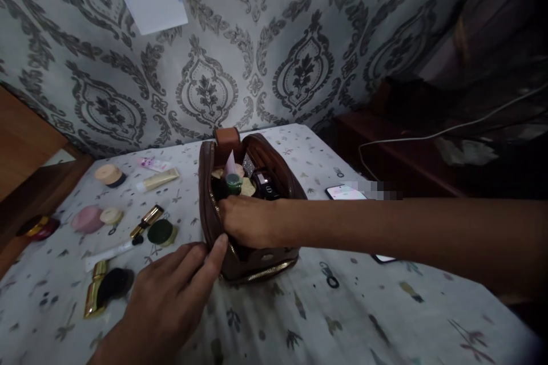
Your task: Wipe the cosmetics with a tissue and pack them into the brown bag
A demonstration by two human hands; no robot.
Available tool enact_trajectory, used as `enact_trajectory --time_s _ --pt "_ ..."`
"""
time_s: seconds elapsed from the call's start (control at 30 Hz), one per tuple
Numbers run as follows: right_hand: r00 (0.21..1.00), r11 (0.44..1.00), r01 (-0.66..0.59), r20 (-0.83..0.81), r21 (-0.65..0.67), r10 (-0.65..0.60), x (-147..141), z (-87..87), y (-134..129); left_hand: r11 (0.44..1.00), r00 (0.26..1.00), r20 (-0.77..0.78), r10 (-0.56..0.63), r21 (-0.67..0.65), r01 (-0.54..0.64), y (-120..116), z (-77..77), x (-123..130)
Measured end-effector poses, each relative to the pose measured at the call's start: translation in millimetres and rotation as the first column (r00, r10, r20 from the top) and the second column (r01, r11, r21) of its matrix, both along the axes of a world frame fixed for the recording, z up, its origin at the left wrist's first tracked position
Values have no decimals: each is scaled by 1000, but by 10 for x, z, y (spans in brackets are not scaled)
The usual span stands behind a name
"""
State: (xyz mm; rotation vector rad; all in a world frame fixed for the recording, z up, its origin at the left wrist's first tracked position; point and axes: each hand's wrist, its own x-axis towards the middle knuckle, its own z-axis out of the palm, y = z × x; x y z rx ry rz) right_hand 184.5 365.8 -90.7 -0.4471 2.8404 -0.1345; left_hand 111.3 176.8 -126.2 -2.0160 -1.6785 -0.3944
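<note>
A brown zippered makeup bag [208,182] stands unzipped on the cloth, packed with cosmetics. Among its contents are a green-lidded jar [233,182] and a black box or case [264,185]. My right hand [248,221] reaches down inside the bag; its fingers are hidden, so what they touch does not show. At the bag's near left edge, my left hand [175,285] grips the side, fingertips against the rim. Left of that hand lie a black round item [115,284], a gold tube [95,296] and a dark green-lidded jar [161,232].
Several more cosmetics lie at left: a brush [113,254], a gold lipstick [148,220], a pink sponge [87,219], a cream tube [158,180] and a beige jar [109,175]. A phone [345,191] lies right of the bag, partly behind my forearm. A patterned wall [257,68] stands behind.
</note>
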Motion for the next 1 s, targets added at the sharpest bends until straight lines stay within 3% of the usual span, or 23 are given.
enact_trajectory --time_s 0.1,0.23,0.47,0.63,0.83,1.0 --pt "995 1000 1 98 -11 0 54 124 31 999 999 33 -17 -29 18 -41 -2 -19" --pt "999 994 -8 53 -113 14 184 285 111 998 998 59 -34 -52 37 -60 23 -26" --pt "966 998 -23 258 -52 36 277 488 53 997 997 62 -38 -61 41 -34 26 -27" --pt "924 1000 -31 381 0 29 199 510 60 997 997 70 -33 -72 38 -49 10 -35" --pt "932 996 -93 354 10 84 121 453 50 995 998 61 -19 -92 24 -49 -10 -43" --pt "960 993 71 277 -99 -41 106 474 36 995 996 80 -35 -90 42 -49 -12 -47"
